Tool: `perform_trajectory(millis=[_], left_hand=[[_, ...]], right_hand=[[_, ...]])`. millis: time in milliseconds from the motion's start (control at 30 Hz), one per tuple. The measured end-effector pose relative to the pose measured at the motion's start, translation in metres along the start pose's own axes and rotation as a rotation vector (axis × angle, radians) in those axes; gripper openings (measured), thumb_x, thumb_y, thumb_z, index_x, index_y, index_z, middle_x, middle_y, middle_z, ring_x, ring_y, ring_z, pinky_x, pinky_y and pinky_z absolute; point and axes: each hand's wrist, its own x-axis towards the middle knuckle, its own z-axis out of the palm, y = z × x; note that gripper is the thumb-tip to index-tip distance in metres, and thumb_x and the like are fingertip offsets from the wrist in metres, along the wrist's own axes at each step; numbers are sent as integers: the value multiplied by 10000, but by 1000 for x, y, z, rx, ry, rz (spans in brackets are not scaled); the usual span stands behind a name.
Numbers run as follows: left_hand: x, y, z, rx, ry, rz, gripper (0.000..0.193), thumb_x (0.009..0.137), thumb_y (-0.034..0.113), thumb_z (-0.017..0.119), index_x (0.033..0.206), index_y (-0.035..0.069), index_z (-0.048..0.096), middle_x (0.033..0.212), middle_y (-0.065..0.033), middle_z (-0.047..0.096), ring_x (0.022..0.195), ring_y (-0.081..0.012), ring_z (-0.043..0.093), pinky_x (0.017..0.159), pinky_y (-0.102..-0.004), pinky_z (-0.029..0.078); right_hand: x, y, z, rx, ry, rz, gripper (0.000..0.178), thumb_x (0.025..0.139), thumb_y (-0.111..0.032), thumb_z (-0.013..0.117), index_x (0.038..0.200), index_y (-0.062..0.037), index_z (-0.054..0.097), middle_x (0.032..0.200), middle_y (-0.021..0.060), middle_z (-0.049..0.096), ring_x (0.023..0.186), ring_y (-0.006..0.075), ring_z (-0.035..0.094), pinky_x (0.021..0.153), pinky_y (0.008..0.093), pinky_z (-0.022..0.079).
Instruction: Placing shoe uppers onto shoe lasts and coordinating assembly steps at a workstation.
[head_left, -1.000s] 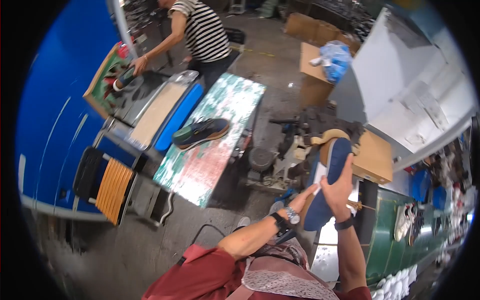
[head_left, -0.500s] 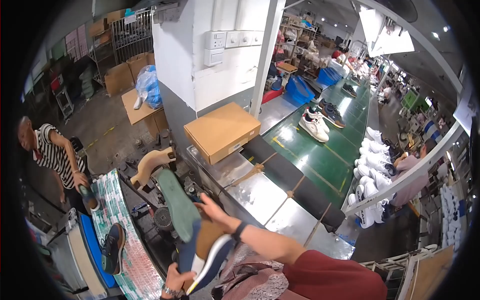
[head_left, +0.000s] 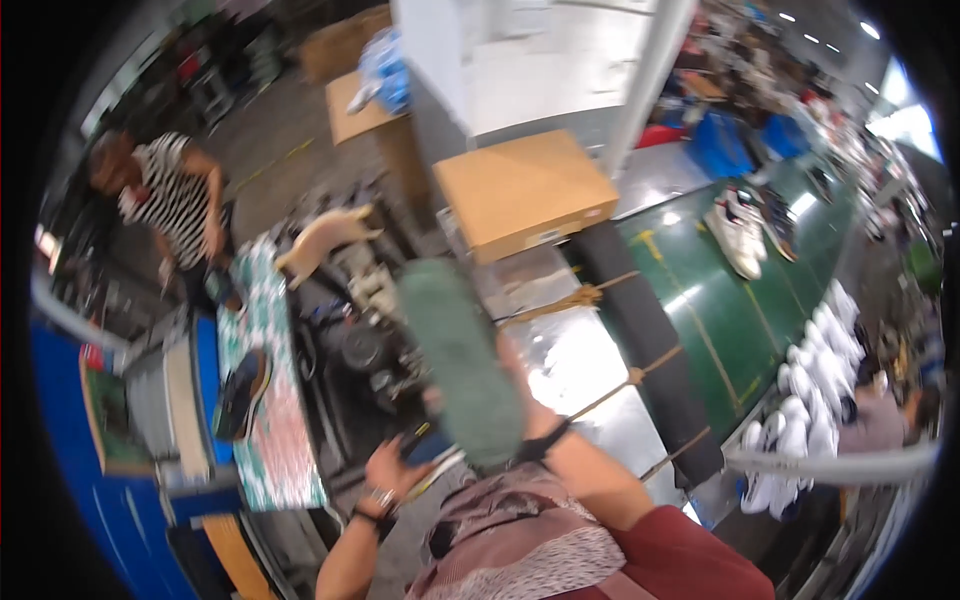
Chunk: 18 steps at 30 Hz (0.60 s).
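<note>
A long green shoe last [head_left: 460,370], blurred by motion, stands up in front of me. My right hand [head_left: 527,400] is at its lower right side, closed round it from behind, with most of the fingers hidden. My left hand [head_left: 393,472] grips a navy shoe with a white sole [head_left: 432,455], low and left of the last. Much of that shoe lies hidden behind the last. Beyond my hands is a dark machine [head_left: 365,345] with a curved tan pad [head_left: 325,240] on top.
A dark shoe [head_left: 243,395] lies on a taped rack [head_left: 275,440] at left, near a person in stripes [head_left: 180,200]. A cardboard box [head_left: 530,190] sits on the metal bench. Right of it, a green conveyor [head_left: 700,320] carries shoes; white shoes [head_left: 800,400] line its far side.
The green last has come up closer to me, with my right hand now at its side. The shoe in my left hand has dropped lower behind it. My view has shifted left.
</note>
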Motion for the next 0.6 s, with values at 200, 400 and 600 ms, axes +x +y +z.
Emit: perform_trajectory(millis=[200, 400, 600], left_hand=[[101, 166, 75, -205, 359, 318, 520, 704, 327, 863, 1075, 41, 640, 1030, -186, 668, 994, -374, 633, 860, -480, 521], [133, 233, 158, -141, 141, 482, 374, 830, 115, 628, 1200, 60, 636, 1212, -132, 635, 1180, -310, 587, 942, -407, 533], [96, 174, 116, -381, 171, 595, 618, 811, 97, 691, 1406, 112, 525, 1377, -161, 550, 1268, -340, 552, 1026, -424, 504]], right_hand=[[-176, -50, -84, -167, 777, -528, 505, 1048, -495, 442, 1288, -78, 596, 1160, 121, 669, 1040, 307, 661, 919, 461, 551], [-285, -15, -185, -793, 1333, -568, 531, 963, -228, 730, 1396, 13, 538, 1246, 107, 652, 1059, 250, 645, 904, 380, 530], [-305, 17, -225, -1205, 1395, -412, 543, 844, -80, 823, 1307, 52, 571, 1178, 133, 675, 1020, 255, 640, 921, 374, 514]])
